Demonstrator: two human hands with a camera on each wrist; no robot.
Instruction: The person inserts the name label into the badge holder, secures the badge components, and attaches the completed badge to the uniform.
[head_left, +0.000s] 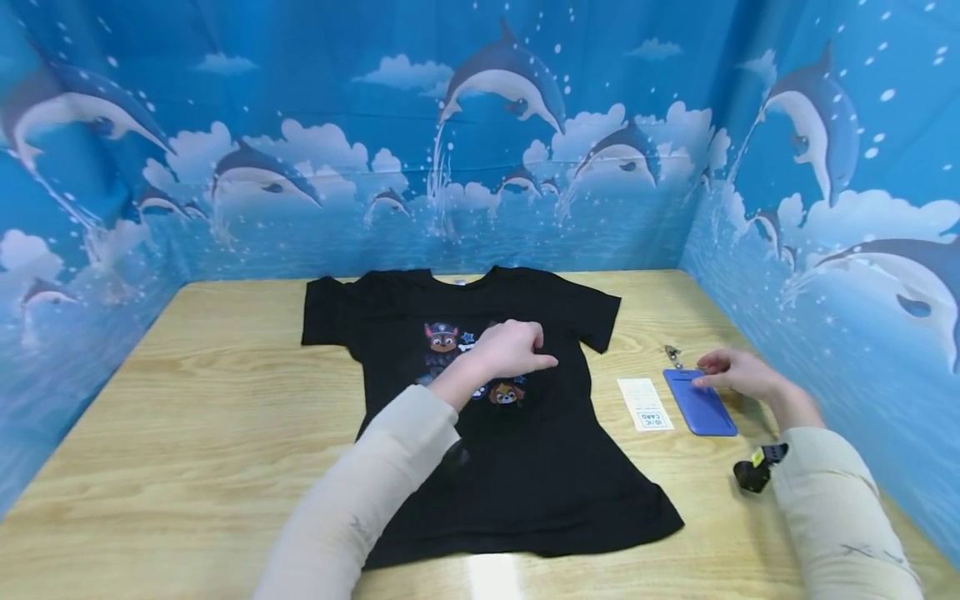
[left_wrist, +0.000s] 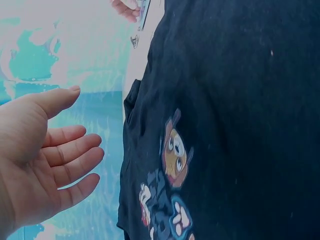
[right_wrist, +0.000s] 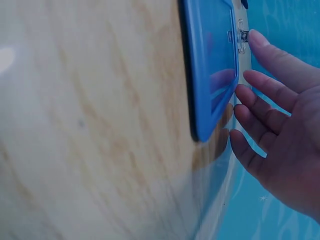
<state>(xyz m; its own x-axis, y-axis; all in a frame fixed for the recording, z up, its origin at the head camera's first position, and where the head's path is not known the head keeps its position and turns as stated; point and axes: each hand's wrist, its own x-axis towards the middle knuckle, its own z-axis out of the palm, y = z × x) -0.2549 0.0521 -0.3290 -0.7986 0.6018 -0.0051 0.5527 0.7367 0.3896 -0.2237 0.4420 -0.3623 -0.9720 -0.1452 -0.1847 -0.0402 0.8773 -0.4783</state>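
A black T-shirt [head_left: 495, 467] with cartoon dog prints lies spread flat on the table. Above its printed chest hovers my left hand [head_left: 510, 350], fingers loosely bent and holding nothing; the left wrist view shows its palm and parted fingers beside the shirt [left_wrist: 240, 120]. To the right lies a blue ID card holder [head_left: 701, 404] with a metal clip [head_left: 672, 355] at its top. My right hand [head_left: 738, 372] is at the holder's upper right edge, its thumb over that edge. In the right wrist view its relaxed fingers are close beside the holder [right_wrist: 212, 65]; contact is unclear.
A white paper card [head_left: 645, 405] printed "ID/IC CARD" lies between shirt and holder. A small black camera [head_left: 759, 468] is strapped at the right wrist. Dolphin-print curtains [head_left: 300, 217] stand along the back and sides of the wooden table [head_left: 225, 417].
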